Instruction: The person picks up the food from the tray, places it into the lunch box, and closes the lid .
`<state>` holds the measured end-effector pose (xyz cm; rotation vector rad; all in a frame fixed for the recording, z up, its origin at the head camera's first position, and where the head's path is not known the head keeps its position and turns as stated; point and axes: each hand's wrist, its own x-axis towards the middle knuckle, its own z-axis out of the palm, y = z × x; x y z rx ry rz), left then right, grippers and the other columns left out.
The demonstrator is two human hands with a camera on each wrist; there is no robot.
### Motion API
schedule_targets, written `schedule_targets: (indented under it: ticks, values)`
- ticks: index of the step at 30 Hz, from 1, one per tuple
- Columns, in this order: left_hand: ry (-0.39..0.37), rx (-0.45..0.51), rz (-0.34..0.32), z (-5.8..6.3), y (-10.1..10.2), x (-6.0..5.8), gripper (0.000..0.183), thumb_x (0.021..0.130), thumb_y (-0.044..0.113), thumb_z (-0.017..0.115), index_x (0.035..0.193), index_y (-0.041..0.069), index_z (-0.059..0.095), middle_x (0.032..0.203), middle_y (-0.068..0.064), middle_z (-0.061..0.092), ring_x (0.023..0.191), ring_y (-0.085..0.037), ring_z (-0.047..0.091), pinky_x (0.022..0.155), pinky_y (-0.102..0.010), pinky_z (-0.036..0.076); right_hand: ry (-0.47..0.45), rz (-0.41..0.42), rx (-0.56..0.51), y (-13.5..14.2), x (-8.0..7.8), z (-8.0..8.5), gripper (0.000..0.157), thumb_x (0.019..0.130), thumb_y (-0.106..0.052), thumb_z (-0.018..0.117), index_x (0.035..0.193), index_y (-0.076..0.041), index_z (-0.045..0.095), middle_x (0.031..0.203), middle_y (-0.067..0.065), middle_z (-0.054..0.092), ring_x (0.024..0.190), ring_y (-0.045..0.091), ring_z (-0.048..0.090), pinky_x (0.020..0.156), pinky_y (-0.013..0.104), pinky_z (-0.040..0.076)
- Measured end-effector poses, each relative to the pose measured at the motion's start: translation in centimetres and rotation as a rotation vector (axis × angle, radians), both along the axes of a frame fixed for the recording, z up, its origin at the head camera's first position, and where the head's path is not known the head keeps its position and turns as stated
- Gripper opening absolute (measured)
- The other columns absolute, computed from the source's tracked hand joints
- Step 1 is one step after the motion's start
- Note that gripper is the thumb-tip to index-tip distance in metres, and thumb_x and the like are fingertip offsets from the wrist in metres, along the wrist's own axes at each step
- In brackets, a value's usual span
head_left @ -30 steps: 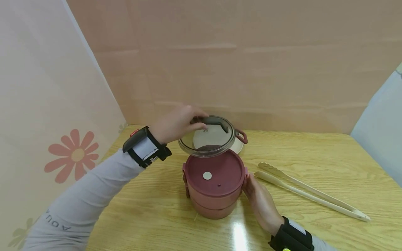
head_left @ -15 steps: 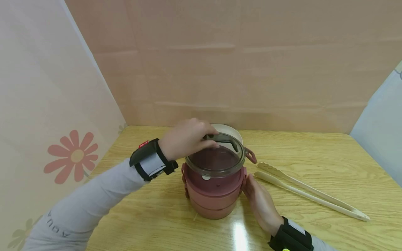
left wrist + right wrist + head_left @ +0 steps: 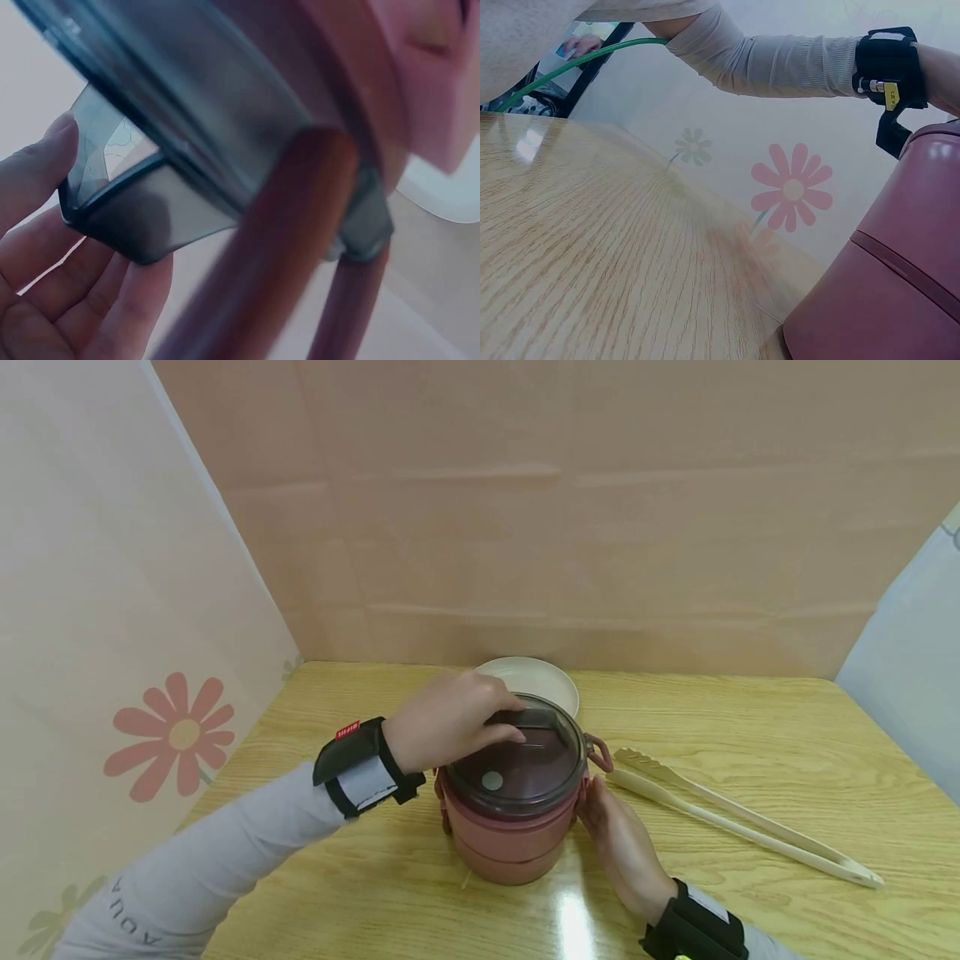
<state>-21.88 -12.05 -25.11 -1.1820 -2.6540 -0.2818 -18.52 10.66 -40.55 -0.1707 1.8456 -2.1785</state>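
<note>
A pink two-tier lunch box (image 3: 510, 852) stands upright on the table. Over its top lies a smoky clear lid (image 3: 517, 781), overlapping the pink cover in the head view. My left hand (image 3: 453, 714) holds the lid's raised clear handle (image 3: 154, 217), thumb on one side and fingers on the other in the left wrist view. A reddish-brown carrying loop (image 3: 600, 753) sticks out at the lid's right side. My right hand (image 3: 626, 852) rests against the box's right side, fingers straight along the wall. In the right wrist view the box wall (image 3: 885, 300) shows, but the right fingers do not.
Behind the lunch box sits a cream plate (image 3: 536, 672), partly covered by the left hand and lid. Long cream tongs (image 3: 750, 827) lie to the right on the wooden table (image 3: 360, 893). A flowered sheet (image 3: 180, 735) hangs at the left, and a beige backdrop stands at the rear.
My left hand has brought the clear lid down and toward me, from above and behind the lunch box onto its top. The lid now lies flatter. The right hand has stayed put.
</note>
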Motion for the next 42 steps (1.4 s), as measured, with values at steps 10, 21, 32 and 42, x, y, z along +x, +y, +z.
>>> schedule_targets:
  ticks: [10,21,32,42]
  values:
    - [0.061,-0.008,-0.014,-0.2,-0.4,0.9,0.024,0.086,0.027,0.074,0.103,0.010,0.075,0.087,0.000,0.069,0.081,-0.012,0.065,0.069,-0.026,0.054,-0.030,-0.017,0.013,-0.3,0.0,0.1,0.066,0.106,-0.046,0.021,0.152,0.001,0.019,0.160,0.013,0.019,0.147,0.023,0.015,0.120,0.037,0.018]
    - [0.052,0.050,-0.009,-0.8,-0.8,1.2,0.031,0.086,0.027,0.074,0.109,0.007,0.074,0.091,-0.002,0.070,0.082,-0.013,0.067,0.069,-0.026,0.055,-0.031,-0.059,-0.004,-0.3,-0.2,-0.3,0.062,0.106,-0.044,0.023,0.149,0.000,0.027,0.154,0.008,0.030,0.136,0.003,0.035,0.114,0.025,0.028]
    - [-0.068,0.372,0.104,-2.9,-2.9,1.6,0.066,0.101,0.054,0.037,0.151,0.012,0.033,0.156,-0.008,0.031,0.146,-0.022,0.023,0.120,-0.046,0.012,0.216,-0.163,-0.008,0.6,-1.7,2.4,0.065,0.105,-0.046,0.025,0.153,-0.002,0.020,0.149,0.000,0.035,0.143,0.016,0.025,0.119,0.030,0.017]
    - [-0.079,0.353,0.215,-5.9,-4.0,1.8,0.052,0.105,0.036,0.040,0.146,0.004,0.041,0.150,-0.010,0.042,0.143,-0.025,0.031,0.120,-0.045,0.013,0.716,-0.174,0.457,0.9,-3.3,4.4,0.043,0.108,-0.020,0.030,0.147,-0.004,0.039,0.151,0.014,0.038,0.141,0.029,0.030,0.103,0.006,0.026]
